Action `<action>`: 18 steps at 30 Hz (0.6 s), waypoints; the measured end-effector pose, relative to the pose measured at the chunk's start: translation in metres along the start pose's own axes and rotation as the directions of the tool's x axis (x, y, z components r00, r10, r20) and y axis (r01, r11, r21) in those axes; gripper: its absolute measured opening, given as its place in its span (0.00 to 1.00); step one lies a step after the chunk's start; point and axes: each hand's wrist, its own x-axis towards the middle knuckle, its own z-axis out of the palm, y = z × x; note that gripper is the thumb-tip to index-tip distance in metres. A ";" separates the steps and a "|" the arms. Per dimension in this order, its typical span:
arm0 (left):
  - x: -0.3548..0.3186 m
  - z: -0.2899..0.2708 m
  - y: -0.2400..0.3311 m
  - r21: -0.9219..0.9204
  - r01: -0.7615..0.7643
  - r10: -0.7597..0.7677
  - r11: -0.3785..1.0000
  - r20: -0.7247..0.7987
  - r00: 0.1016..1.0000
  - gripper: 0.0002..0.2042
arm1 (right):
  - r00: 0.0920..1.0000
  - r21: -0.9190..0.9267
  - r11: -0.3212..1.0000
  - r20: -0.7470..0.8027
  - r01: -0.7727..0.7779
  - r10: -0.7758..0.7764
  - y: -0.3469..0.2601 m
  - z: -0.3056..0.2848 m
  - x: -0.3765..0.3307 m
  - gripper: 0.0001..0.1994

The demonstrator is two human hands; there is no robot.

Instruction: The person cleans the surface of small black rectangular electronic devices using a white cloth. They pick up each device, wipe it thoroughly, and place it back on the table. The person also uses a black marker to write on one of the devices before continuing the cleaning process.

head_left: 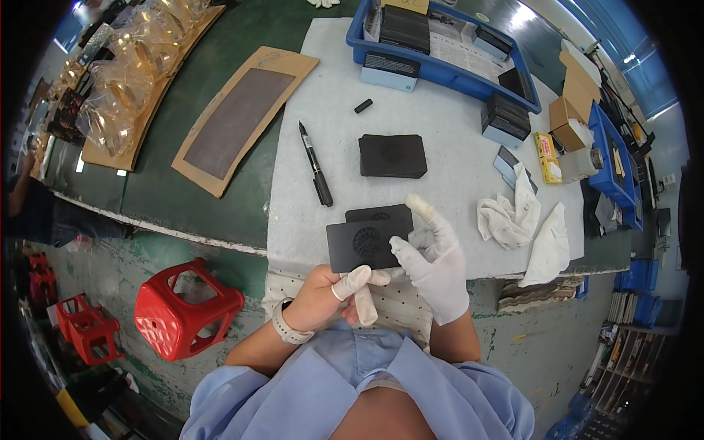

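My left hand [334, 295], with pale finger cots on some fingers, pinches a black card [364, 246] by its lower edge. A round dark emblem marks the card's face. My right hand [436, 264] wears a white glove, with a cot on its raised index finger. Its thumb tip is at the card's right edge, thumb and index spread apart; the other fingers are partly hidden. Just beyond the held card lies another black card [396, 213], partly covered by it; whether it is one card or several I cannot tell. Farther up the white cloth sits a stack of black cards [393, 155].
A black marker [316, 164] and its cap [363, 105] lie on the white cloth [301, 227]. A blue tray [455, 82] with card boxes stands at the back. Crumpled white gloves [510, 214] are at the right. Cardboard [290, 64] lies left; a red stool [165, 323] stands below.
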 end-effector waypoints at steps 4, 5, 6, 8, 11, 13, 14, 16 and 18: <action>-0.001 0.003 0.003 0.034 0.034 -0.034 0.999 0.002 0.999 0.14 | 0.994 0.033 0.999 -0.105 -0.019 0.023 -0.004 0.001 0.001 0.27; -0.002 0.004 0.004 0.057 0.040 -0.040 0.998 0.006 0.999 0.12 | 0.991 0.039 0.999 -0.126 -0.037 0.041 -0.007 0.000 0.002 0.27; -0.002 0.004 0.005 0.060 0.042 -0.043 0.997 0.010 0.999 0.11 | 0.987 0.046 0.998 -0.146 -0.054 0.060 -0.008 -0.001 0.002 0.27; -0.003 0.004 0.006 0.065 0.051 -0.052 0.997 0.018 0.998 0.10 | 0.985 0.036 0.998 -0.160 -0.056 0.061 -0.010 -0.003 0.002 0.26; -0.004 0.001 0.003 0.050 0.016 -0.016 0.999 0.009 1.000 0.10 | 0.988 0.002 1.000 -0.151 -0.031 0.031 -0.005 -0.011 0.003 0.25; -0.005 -0.001 0.003 0.049 -0.001 0.001 0.999 0.005 1.000 0.10 | 0.989 -0.028 0.999 -0.146 -0.016 0.011 -0.002 -0.014 0.004 0.25; -0.005 -0.002 0.003 0.049 -0.010 0.009 0.999 0.003 1.000 0.10 | 0.989 -0.042 0.999 -0.148 -0.016 0.009 -0.002 -0.015 0.004 0.25; -0.007 -0.004 0.006 0.057 -0.019 0.020 0.998 -0.013 1.000 0.10 | 0.988 -0.064 0.998 -0.156 -0.006 -0.004 0.000 -0.016 0.005 0.25; -0.010 -0.007 0.009 0.086 -0.063 0.067 0.994 -0.045 0.997 0.10 | 0.985 -0.079 0.997 -0.170 0.014 -0.027 0.002 -0.017 0.006 0.25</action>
